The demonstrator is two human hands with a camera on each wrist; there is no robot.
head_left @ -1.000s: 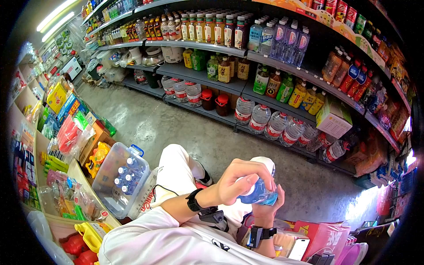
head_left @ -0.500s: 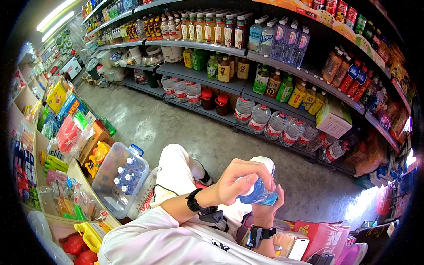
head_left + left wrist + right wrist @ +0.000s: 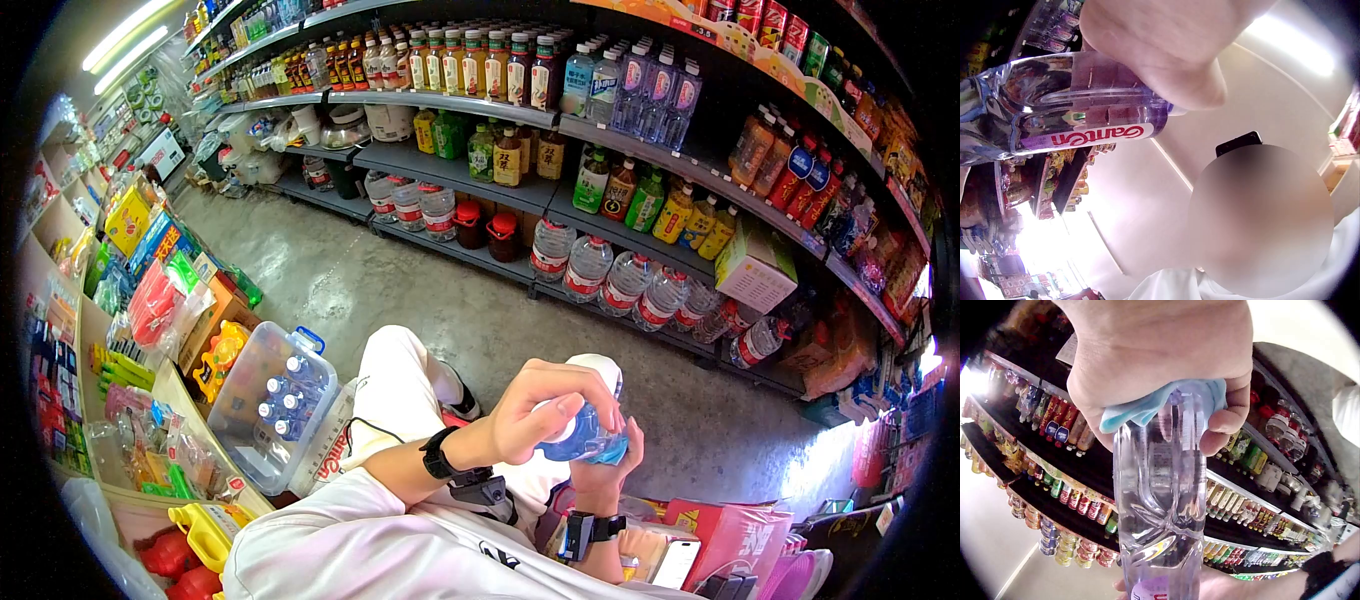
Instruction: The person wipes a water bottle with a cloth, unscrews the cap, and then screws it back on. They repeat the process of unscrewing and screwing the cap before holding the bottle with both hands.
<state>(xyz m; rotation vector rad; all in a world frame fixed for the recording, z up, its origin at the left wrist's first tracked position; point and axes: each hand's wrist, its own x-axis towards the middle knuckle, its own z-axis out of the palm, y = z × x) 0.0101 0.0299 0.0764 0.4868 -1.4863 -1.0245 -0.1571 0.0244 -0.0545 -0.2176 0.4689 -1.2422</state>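
Observation:
In the head view a clear water bottle [image 3: 576, 441] lies tilted between both hands, above the lap. My left hand [image 3: 540, 405] curls over its cap end. At the other end my right hand [image 3: 606, 478] grips a light blue cloth [image 3: 612, 453] against the bottle. The left wrist view has the bottle [image 3: 1094, 106] with its red-lettered label, the palm [image 3: 1154, 50] covering part of the cap end. In the right wrist view the cloth [image 3: 1141, 412] is wrapped over the bottle's base, under my right hand [image 3: 1160, 356].
A translucent bin [image 3: 238, 400] with several small water bottles [image 3: 285, 428] stands left of the knees. Drink shelves [image 3: 450, 172] curve across the far side of the grey floor [image 3: 320, 270]. Packaged goods line the left; a phone [image 3: 677, 563] lies at lower right.

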